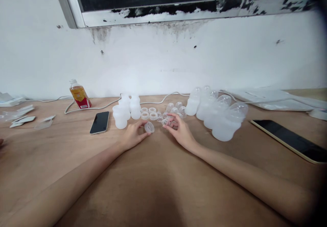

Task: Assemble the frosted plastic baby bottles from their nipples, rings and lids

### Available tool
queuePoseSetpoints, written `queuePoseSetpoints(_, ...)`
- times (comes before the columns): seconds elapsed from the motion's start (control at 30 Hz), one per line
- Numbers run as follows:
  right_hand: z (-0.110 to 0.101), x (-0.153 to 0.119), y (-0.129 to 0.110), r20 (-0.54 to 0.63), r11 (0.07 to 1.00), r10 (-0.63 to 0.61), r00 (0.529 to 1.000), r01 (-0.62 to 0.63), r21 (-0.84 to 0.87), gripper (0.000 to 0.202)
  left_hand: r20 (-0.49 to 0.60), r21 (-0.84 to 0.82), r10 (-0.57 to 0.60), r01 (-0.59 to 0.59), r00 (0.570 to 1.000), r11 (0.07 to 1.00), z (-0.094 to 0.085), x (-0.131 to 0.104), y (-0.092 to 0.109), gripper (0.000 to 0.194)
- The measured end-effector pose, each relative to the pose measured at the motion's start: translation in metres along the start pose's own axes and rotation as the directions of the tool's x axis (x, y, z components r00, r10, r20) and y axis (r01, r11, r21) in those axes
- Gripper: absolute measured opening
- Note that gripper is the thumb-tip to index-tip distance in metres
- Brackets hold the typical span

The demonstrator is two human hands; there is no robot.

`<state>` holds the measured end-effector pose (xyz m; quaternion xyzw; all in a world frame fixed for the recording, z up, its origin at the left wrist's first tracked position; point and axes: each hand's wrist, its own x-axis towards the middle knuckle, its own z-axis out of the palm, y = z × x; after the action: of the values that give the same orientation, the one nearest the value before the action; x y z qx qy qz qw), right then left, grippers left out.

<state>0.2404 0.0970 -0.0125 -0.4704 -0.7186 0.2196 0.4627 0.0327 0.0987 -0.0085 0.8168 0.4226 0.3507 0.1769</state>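
Between thumb and fingers, my left hand (133, 134) holds a translucent screw ring (149, 127), tilted up off the table. My right hand (181, 130) pinches a small clear bottle teat (166, 122), a short way right of the ring. Just behind my left hand lie several more rings (153, 116) in rows. Several clear teats (159, 117) stand beside them, and clear domed caps (170, 107) sit behind my right hand. White bottles (121, 120) without tops are grouped at the left. At the right, several white bottles (222, 131) wear clear domed caps.
A phone (99, 123) and a drink bottle (80, 96) stand left; a larger phone (288, 140) lies right. White cable (163, 100) runs along the wall. Plastic packaging (276, 99) is at back right, small packets (22, 120) far left. Another person's fingertip (1, 141) shows at the left edge.
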Motion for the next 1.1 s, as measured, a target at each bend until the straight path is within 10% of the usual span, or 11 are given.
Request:
queuePoseSetpoints(0.5, 0.014, 0.001, -0.011, -0.061, 0.922, -0.370, 0.927, 0.358, -0.147, 0.030, -0.050, -0.004, 0.030, -0.030, 0.998, 1.000, 0.008, 0.009, 0.006, 0.041)
queuePoseSetpoints(0.73, 0.014, -0.002, -0.009, 0.110, 0.836, -0.518, 0.848, 0.529, -0.145, 0.034, -0.054, -0.096, 0.039, -0.044, 0.998, 0.994, 0.014, 0.005, 0.005, 0.040)
queuePoseSetpoints(1.1, 0.012, -0.003, -0.010, 0.060, 0.962, -0.270, 0.961, 0.272, -0.036, 0.029, 0.031, -0.096, 0.233, -0.229, 0.972, 0.969, 0.010, 0.003, 0.011, 0.042)
